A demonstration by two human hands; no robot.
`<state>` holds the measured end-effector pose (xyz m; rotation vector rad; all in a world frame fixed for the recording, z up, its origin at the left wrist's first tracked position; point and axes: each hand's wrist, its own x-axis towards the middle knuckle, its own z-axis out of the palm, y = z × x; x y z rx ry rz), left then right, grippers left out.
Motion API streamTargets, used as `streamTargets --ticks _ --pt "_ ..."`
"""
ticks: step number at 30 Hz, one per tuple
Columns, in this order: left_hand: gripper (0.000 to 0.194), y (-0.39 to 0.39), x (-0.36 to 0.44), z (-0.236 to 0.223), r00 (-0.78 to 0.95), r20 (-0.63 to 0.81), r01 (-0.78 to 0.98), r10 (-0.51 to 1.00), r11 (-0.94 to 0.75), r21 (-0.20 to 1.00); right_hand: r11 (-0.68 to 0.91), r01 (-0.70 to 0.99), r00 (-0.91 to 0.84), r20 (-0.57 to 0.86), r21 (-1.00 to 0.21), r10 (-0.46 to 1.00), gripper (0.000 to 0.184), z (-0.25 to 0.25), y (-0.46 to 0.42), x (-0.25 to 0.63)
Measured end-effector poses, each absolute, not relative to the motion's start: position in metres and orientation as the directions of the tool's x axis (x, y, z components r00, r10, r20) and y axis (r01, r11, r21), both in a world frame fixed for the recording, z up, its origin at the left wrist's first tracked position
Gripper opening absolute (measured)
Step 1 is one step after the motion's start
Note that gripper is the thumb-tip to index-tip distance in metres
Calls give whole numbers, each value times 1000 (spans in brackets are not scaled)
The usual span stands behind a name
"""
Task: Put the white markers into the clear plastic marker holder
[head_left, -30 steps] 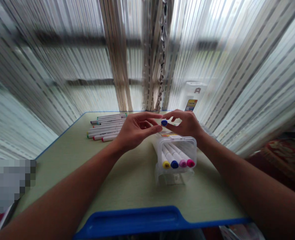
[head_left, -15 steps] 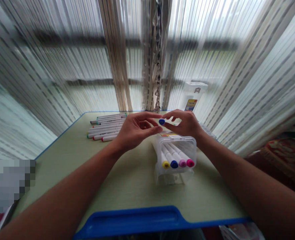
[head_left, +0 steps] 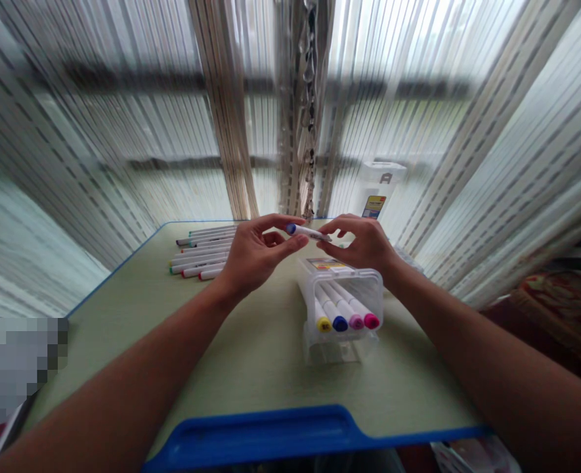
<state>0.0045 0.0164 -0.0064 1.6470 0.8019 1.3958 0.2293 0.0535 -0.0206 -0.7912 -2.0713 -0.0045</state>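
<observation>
Between my two hands, above the table, is a white marker (head_left: 310,232) with a blue end pointing left. My left hand (head_left: 260,248) pinches the blue end between thumb and fingers. The other end is in the fingertips of my right hand (head_left: 356,238). Just below my right hand, a clear plastic case (head_left: 307,299) lies tilted with its open side towards me. Several white markers (head_left: 342,304) lie side by side in it, with yellow, blue, lilac and pink ends showing. More white markers (head_left: 201,253) lie in a loose row left of my left hand, partly hidden by it.
The pale table (head_left: 123,341) has a blue rim and a blue tray groove (head_left: 270,430) at its near edge. A clear plastic package (head_left: 376,190) with a label stands at the back right. String curtains (head_left: 162,131) hang behind the table.
The marker has turned from pointing its blue end at me to lying crosswise, blue end left. My left hand has shifted slightly left and now grips that end.
</observation>
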Motion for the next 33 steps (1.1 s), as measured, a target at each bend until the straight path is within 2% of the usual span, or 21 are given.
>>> streamTargets --ticks 5,11,16,20,24,29,31,33 --pt "35 24 -1 -8 81 490 8 868 -492 871 794 504 -365 748 -341 554 10 -19 52 228" --pt "30 29 -5 -9 51 474 5 879 -475 880 754 406 -284 713 -517 641 17 -17 49 227" --pt "28 30 -6 -9 42 468 27 883 -469 883 637 238 -175 613 -733 771 24 -14 47 225" --pt "26 29 -5 -9 52 467 52 883 -469 882 523 70 -121 514 -849 850 30 -10 46 224" --pt "29 28 -5 -10 80 474 85 877 -480 873 446 -110 -78 455 -888 887 32 -8 47 224" --pt "31 31 -5 -15 146 512 162 847 -531 832 413 -214 -61 434 -885 899 30 -5 47 222" --pt "29 33 -6 -18 180 561 244 808 -589 770 399 -253 -69 428 -881 901 30 -2 45 220" --pt "24 34 -6 -20 226 625 357 747 -661 660 388 -288 -92 428 -876 899 30 0 43 219"
